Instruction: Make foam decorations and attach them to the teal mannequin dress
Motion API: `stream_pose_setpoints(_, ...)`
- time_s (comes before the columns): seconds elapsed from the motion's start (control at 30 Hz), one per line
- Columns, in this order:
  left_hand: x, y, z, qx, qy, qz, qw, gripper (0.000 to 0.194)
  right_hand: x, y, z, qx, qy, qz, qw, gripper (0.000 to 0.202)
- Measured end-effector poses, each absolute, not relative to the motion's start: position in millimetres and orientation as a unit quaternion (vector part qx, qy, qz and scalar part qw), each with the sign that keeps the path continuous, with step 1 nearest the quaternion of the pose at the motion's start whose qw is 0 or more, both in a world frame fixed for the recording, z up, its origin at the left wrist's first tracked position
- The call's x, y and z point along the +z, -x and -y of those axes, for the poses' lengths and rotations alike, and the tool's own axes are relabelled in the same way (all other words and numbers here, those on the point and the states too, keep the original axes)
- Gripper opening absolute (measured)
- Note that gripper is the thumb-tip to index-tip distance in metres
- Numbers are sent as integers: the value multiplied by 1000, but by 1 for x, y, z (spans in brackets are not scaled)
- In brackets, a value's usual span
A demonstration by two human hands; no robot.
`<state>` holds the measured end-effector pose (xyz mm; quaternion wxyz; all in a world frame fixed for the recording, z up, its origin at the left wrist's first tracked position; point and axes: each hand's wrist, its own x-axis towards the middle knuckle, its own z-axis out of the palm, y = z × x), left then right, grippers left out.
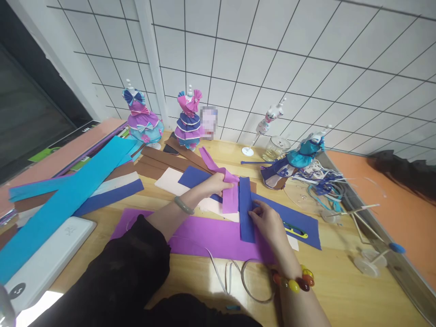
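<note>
My left hand (218, 184), with a bracelet at its wrist, pinches a pinkish-purple strip (230, 200) of crepe-like paper or cloth; one end of it trails away toward the back. My right hand (267, 220) has its thumb and fingers closed on the right edge of a folded dark blue strip (245, 213), which lies upright beside the purple one. Beneath them spreads a wide purple sheet (204, 234). A larger dark blue sheet (303, 220) extends to the right, with a yellow-green cutter (296, 230) on it.
Miniature dress forms in layered dresses (145, 118) stand along the wall, and a barer form (269, 120) rises near a glass jar (277, 147). Brown strips (160, 161) and a turquoise strip (75, 195) lie left. Ribbon scraps (327, 181) and a wooden stand (371, 240) sit right.
</note>
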<state>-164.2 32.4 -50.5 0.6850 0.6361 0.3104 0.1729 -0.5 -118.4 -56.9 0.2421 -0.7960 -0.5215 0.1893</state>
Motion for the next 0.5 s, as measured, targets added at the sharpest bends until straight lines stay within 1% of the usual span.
stream_pose_setpoints(0.07,-54,165,-33,156,-629,-300,700,33,-59,1,118,208,788,521,255,44)
stream_pose_setpoints(0.17,-57,165,-34,141,-610,-291,723,29,-61,-4,117,246,773,486,325,45)
stream_pose_setpoints(0.27,-56,166,-33,137,-597,-291,735,28,-59,-10,118,308,732,452,407,33)
stream_pose_setpoints(0.33,-53,165,-31,134,-604,-299,726,27,-55,-13,118,356,703,431,440,26)
stream_pose_setpoints(0.5,-42,164,-25,128,-621,-280,721,32,-41,-9,119,432,653,323,532,24)
